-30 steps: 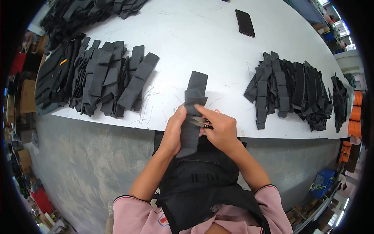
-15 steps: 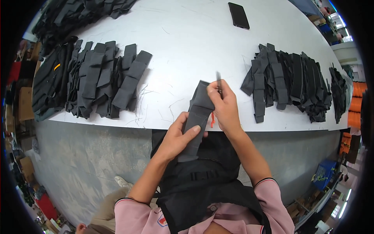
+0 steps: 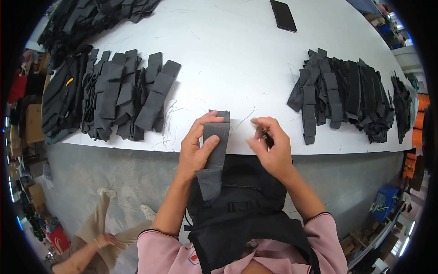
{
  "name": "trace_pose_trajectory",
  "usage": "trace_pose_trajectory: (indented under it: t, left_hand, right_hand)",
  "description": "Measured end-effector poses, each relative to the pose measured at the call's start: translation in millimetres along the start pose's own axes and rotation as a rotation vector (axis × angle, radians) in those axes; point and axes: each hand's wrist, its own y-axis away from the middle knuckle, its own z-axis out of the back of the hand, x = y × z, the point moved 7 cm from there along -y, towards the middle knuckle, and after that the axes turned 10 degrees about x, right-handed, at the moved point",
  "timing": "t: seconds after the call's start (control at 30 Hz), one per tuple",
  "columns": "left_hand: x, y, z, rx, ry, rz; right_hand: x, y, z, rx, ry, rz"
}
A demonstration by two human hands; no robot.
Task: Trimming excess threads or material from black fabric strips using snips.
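Observation:
My left hand point(image 3: 194, 153) is closed on a dark grey fabric strip point(image 3: 216, 153) with folded, stitched sections. The thumb lies flat on its front and the fingers go behind it. The strip's upper end is over the table edge, and its lower end hangs bent in front of my black apron point(image 3: 242, 192). To the right of the strip and apart from it, my right hand point(image 3: 278, 153) holds small dark thread snips point(image 3: 266, 137) in the palm, mostly hidden. Its thumb and forefinger are spread apart. A few loose threads point(image 3: 248, 116) lie on the table between the hands.
On the white table point(image 3: 228, 59), stacks of similar grey strips lie at left point(image 3: 123, 96) and right point(image 3: 342, 91). A dark heap point(image 3: 91, 18) is at the far left, a black phone point(image 3: 283, 16) at the back. Another person's hand and legs point(image 3: 98, 223) show at lower left.
My right hand has come away from the strip, lowering the snips into its palm. My left hand has moved left and up, turning the strip more upright. More of the other person shows.

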Motion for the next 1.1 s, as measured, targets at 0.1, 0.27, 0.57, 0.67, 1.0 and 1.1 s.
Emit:
trace_pose_trajectory:
  t: [0.1, 0.27, 0.57, 0.67, 1.0, 1.1]
  left_hand:
    - [-4, -1, 0, 0.026, -0.032, -0.040]
    - [-7, -2, -6, 0.065, -0.207, -0.070]
    - [-6, 2, -6, 0.078, -0.056, -0.026]
    - [-4, 2, -6, 0.077, -0.040, -0.018]
    - [-3, 5, -7, 0.073, 0.100, 0.051]
    - [-2, 5, -7, 0.081, 0.108, 0.062]
  right_hand:
    - [19, 5, 0, 0.053, 0.208, 0.128]
    - [26, 3, -5, 0.098, 0.390, 0.262]
    - [24, 4, -3, 0.054, 0.406, 0.254]
    - [25, 10, 1, 0.051, 0.359, 0.214]
    - [14, 2, -6, 0.130, 0.309, 0.147]
    - [11, 6, 0, 0.058, 0.230, 0.117]
